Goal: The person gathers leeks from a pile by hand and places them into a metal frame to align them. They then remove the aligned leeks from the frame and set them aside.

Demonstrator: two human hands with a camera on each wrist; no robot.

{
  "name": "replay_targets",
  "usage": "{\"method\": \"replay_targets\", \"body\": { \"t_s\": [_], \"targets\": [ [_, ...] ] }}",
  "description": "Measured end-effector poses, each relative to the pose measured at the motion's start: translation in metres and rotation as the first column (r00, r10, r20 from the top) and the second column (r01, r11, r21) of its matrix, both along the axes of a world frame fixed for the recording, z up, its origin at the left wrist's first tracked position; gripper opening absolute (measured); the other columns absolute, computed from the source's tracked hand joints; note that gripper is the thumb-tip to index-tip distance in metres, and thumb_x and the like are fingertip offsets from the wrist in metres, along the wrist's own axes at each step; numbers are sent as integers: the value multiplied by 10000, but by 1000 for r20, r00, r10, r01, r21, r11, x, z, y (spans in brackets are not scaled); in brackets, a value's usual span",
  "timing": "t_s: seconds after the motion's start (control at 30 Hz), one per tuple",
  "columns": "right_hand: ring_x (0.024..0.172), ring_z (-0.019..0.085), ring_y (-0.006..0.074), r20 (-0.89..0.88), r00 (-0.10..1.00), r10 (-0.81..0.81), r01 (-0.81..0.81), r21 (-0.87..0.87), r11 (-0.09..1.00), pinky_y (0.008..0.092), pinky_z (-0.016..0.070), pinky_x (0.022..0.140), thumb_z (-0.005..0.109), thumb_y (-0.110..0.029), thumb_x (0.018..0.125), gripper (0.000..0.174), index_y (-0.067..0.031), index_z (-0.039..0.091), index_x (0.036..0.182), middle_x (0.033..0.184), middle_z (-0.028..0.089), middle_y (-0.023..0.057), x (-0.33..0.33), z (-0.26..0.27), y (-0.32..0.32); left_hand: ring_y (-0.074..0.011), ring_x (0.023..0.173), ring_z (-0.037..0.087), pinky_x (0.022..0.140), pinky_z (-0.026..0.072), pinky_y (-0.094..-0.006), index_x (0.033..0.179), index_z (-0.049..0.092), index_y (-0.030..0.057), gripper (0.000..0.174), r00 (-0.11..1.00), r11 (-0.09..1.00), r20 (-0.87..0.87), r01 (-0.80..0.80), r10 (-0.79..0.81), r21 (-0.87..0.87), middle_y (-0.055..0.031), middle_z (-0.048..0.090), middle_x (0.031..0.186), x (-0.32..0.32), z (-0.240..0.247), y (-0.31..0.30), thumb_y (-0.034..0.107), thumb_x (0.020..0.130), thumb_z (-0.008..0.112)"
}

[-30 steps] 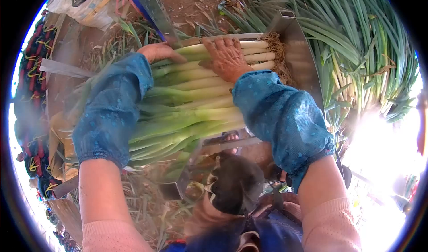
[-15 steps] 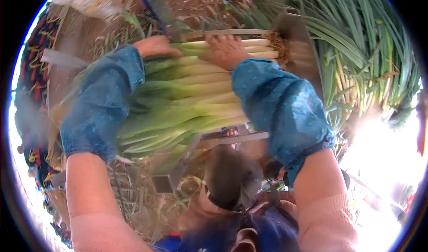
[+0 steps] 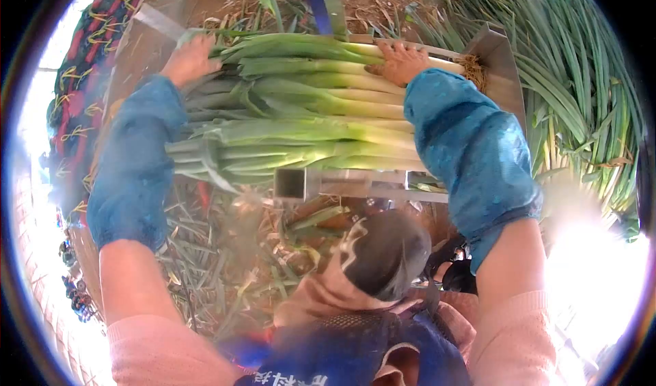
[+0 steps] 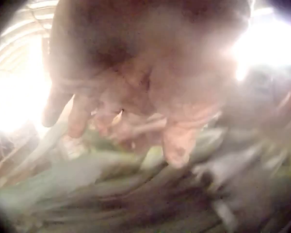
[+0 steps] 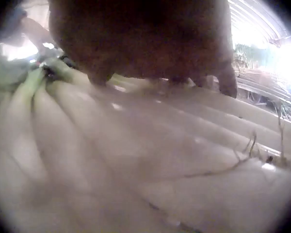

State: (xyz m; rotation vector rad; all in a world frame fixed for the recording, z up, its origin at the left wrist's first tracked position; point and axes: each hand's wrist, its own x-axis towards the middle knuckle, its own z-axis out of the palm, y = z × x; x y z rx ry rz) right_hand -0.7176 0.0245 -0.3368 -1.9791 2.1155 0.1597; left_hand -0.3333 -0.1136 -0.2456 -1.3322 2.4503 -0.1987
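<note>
A broad layer of leeks (image 3: 328, 102) lies side by side, white shanks to the right and green leaves to the left. My left hand (image 3: 193, 61) rests on the leaf ends at the far left corner. Its thumb and fingers point down at the leaves (image 4: 102, 170) in the blurred left wrist view. Over the white shanks (image 5: 102, 131) my right hand (image 3: 402, 63) lies on the far edge of the layer, fingers spread and touching the stalks. Blue sleeve covers are on both forearms. Brown roots (image 3: 473, 72) stick out near the metal end plate.
The metal end plate (image 3: 502, 75) bounds the root side. A blue post (image 3: 316, 7) rises behind the leeks, and a square metal tube (image 3: 290, 183) juts out in front. More leeks (image 3: 581, 92) are heaped at right. Leaf scraps (image 3: 219, 277) litter the ground.
My left hand has slid left along the leaves to their far ends. My right hand stays on the white shanks at the far edge. The head view has shifted.
</note>
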Motion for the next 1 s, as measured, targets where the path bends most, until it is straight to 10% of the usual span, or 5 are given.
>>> {"method": "replay_targets", "body": {
  "t_s": [0.23, 0.47, 0.57, 0.77, 1.0],
  "targets": [
    [1178, 410, 393, 80, 938, 337, -332, -66, 941, 552, 323, 957, 625, -531, 742, 835, -128, 280, 1387, 1310, 392, 194, 39, 98, 67, -260, 1057, 566, 917, 426, -347, 1114, 585, 4, 383, 601, 993, -794, -1, 93, 115, -154, 598, 1133, -30, 88, 188, 243, 819, 634],
    [1090, 466, 390, 267, 891, 367, -372, -34, 928, 472, 380, 895, 647, -552, 706, 845, -62, 341, 1323, 1190, 479, 189, 56, 65, 131, -231, 1021, 568, 872, 438, -357, 1123, 559, -36, 452, -27, 552, -563, -165, 826, 817, -170, 601, 1091, -5, -16, 323, 242, 789, 683],
    [1079, 472, 370, 269, 888, 374, -367, -77, 927, 455, 375, 893, 621, -547, 742, 805, -42, 356, 1311, 1151, 506, 197, 52, 56, 129, -290, 1096, 509, 920, 393, -385, 1223, 458, -40, 626, 218, 656, -778, -691, 589, 303, -190, 542, 1160, 3, -38, 306, 258, 742, 726],
    [1041, 492, 366, 267, 876, 402, -358, -197, 912, 453, 390, 867, 647, -480, 733, 729, -76, 396, 1285, 1105, 527, 174, 50, 46, 132, -389, 1113, 413, 924, 359, -467, 1312, 325, 38, 699, 677, 605, -723, -635, 137, -480, -220, 403, 1216, 14, -18, 220, 222, 742, 686],
    [1017, 528, 355, 239, 903, 356, -326, -157, 932, 466, 426, 838, 714, -360, 696, 664, -94, 442, 1241, 1104, 556, 157, 55, 48, 127, -355, 958, 597, 779, 486, -480, 965, 636, 88, 231, 833, 821, -153, -551, 531, -150, -171, 615, 1020, 67, -46, 95, 143, 822, 463]
  ]
}}
